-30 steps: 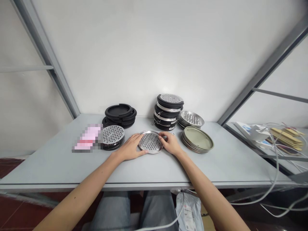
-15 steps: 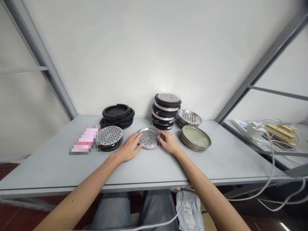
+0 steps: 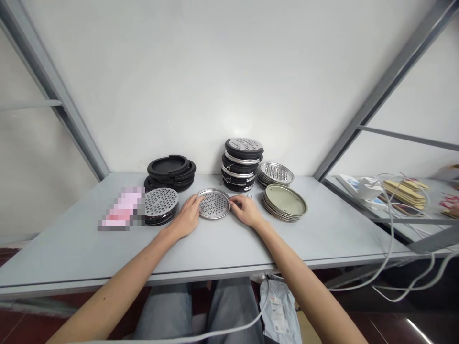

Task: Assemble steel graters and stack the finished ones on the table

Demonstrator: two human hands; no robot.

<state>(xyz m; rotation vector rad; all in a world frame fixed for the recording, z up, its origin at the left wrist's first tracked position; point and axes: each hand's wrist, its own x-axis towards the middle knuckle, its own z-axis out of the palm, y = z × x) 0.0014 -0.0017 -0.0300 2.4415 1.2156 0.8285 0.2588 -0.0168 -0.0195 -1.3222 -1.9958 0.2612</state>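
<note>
A round perforated metal disc (image 3: 214, 204) lies flat on the grey table (image 3: 215, 243). My left hand (image 3: 186, 217) rests at its left rim with fingers curled against the edge. My right hand (image 3: 245, 209) touches its right rim, fingertips pinched at the edge. Both hands hold the disc between them on the tabletop.
Behind the disc stand a stack of black rings with metal discs (image 3: 242, 164), a stack of black rubber rings (image 3: 170, 170), a pile of perforated discs (image 3: 275, 173) and a pile of greenish lids (image 3: 284, 202). A perforated disc on a black ring (image 3: 160, 204) and a blurred pink item (image 3: 122, 209) lie left. Cables (image 3: 390, 229) hang right.
The view has shifted slightly. Both hands stay on the rims of the perforated disc, which sits a little farther back on the table than before.
</note>
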